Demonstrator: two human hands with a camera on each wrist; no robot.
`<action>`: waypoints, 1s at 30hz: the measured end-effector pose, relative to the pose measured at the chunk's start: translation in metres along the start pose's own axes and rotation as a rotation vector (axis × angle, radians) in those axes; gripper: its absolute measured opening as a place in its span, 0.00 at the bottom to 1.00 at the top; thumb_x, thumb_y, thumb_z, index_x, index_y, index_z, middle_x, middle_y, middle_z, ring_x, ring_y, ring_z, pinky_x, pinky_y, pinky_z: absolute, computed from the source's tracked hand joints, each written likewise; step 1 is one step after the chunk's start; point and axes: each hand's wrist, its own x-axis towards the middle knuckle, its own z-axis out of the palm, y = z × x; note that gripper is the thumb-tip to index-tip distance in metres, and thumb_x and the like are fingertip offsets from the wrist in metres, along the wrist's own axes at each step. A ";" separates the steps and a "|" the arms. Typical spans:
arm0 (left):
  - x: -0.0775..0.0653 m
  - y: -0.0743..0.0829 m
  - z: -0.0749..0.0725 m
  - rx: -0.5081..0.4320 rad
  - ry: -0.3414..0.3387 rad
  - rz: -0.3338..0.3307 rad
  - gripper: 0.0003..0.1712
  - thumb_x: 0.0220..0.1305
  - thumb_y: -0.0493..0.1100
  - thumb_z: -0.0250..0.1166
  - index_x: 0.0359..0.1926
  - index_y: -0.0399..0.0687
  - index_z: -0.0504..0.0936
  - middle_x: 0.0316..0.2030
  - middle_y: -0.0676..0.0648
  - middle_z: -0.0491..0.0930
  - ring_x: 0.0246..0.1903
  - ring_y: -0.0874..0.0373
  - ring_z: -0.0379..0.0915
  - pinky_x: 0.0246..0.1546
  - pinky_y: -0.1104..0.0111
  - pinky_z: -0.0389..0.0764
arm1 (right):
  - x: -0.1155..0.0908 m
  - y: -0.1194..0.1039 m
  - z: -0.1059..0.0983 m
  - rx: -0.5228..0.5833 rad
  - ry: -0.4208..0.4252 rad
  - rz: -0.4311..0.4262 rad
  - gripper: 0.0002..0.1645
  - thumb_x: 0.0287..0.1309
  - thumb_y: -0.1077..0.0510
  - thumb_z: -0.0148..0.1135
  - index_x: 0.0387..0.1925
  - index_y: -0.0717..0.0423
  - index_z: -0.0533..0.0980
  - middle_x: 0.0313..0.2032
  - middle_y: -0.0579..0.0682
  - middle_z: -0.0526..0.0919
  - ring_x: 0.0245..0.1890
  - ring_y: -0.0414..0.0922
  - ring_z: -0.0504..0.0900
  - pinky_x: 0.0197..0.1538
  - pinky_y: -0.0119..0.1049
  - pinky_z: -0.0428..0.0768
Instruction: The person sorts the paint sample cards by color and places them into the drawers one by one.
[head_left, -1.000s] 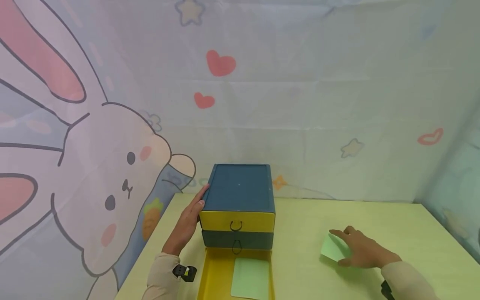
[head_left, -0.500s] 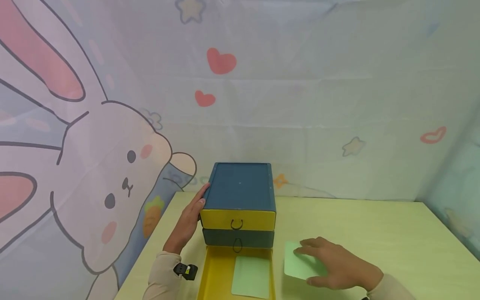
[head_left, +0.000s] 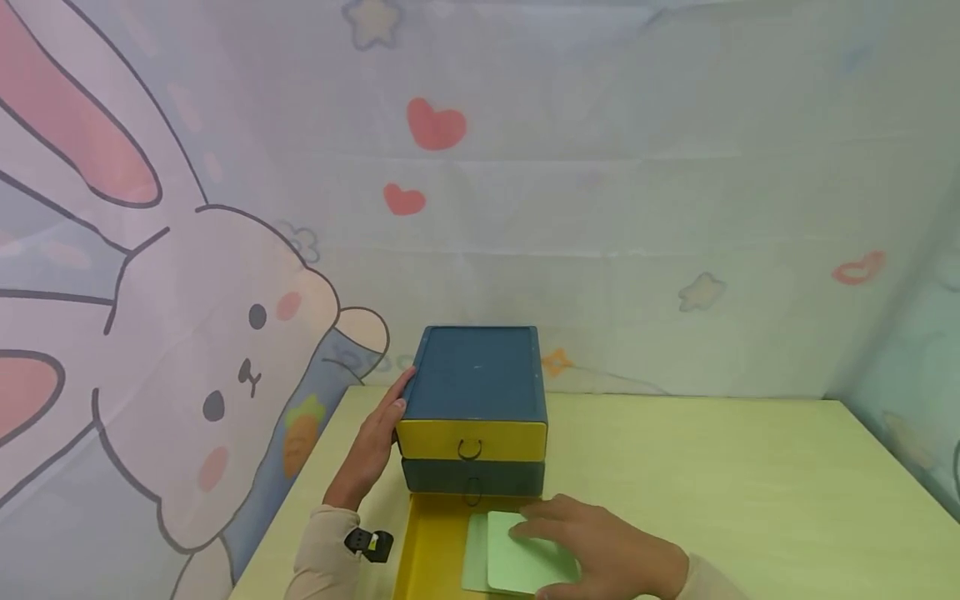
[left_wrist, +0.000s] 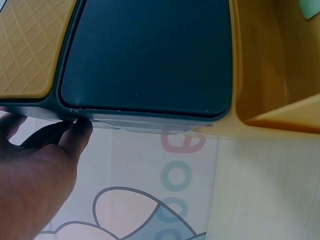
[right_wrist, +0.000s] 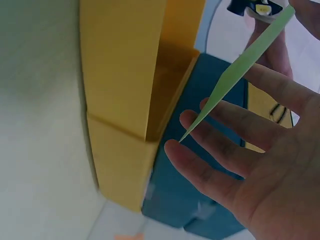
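Observation:
My right hand (head_left: 607, 546) pinches a light green sheet of paper (head_left: 521, 558) by its edges, thumb on one side and fingers on the other. Seen edge-on in the right wrist view, the sheet (right_wrist: 240, 70) bows slightly. It hangs over the pulled-out yellow bottom drawer (head_left: 435, 546), overlapping another green sheet (head_left: 474, 558) that lies inside. My left hand (head_left: 369, 450) rests against the left side of the blue drawer unit (head_left: 480, 371). In the left wrist view, fingertips (left_wrist: 80, 131) touch the unit's side edge near the upper drawer.
The unit's yellow top drawer (head_left: 427, 440) and dark green middle drawer (head_left: 435, 477) are closed, each with a dark loop pull. A pale yellow-green table (head_left: 712, 467) extends to the right. Behind it hangs a cloth backdrop (head_left: 600, 200) with a cartoon rabbit.
My right hand has carried the green sheet leftward from the right part of the table to over the bottom drawer. The left hand has stayed at the unit's side.

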 end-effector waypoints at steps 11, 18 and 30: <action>-0.006 -0.001 -0.002 -0.003 0.016 -0.007 0.30 0.81 0.59 0.34 0.80 0.70 0.47 0.82 0.49 0.39 0.80 0.38 0.41 0.75 0.37 0.51 | 0.051 -0.003 0.034 0.153 -0.201 0.068 0.33 0.65 0.35 0.57 0.68 0.40 0.72 0.68 0.48 0.74 0.68 0.47 0.72 0.67 0.44 0.76; 0.000 0.002 -0.003 -0.013 0.000 0.012 0.31 0.81 0.59 0.35 0.80 0.69 0.46 0.82 0.49 0.39 0.80 0.38 0.40 0.75 0.36 0.50 | 0.064 0.000 0.044 0.001 -0.162 0.075 0.34 0.64 0.37 0.60 0.66 0.47 0.73 0.63 0.48 0.77 0.60 0.44 0.77 0.61 0.38 0.78; -0.002 0.003 -0.002 -0.018 -0.013 0.021 0.31 0.82 0.57 0.34 0.81 0.67 0.45 0.82 0.48 0.39 0.80 0.38 0.40 0.75 0.36 0.50 | 0.076 -0.003 0.068 -0.306 -0.202 0.189 0.38 0.50 0.30 0.70 0.60 0.38 0.73 0.52 0.46 0.80 0.45 0.41 0.78 0.43 0.34 0.80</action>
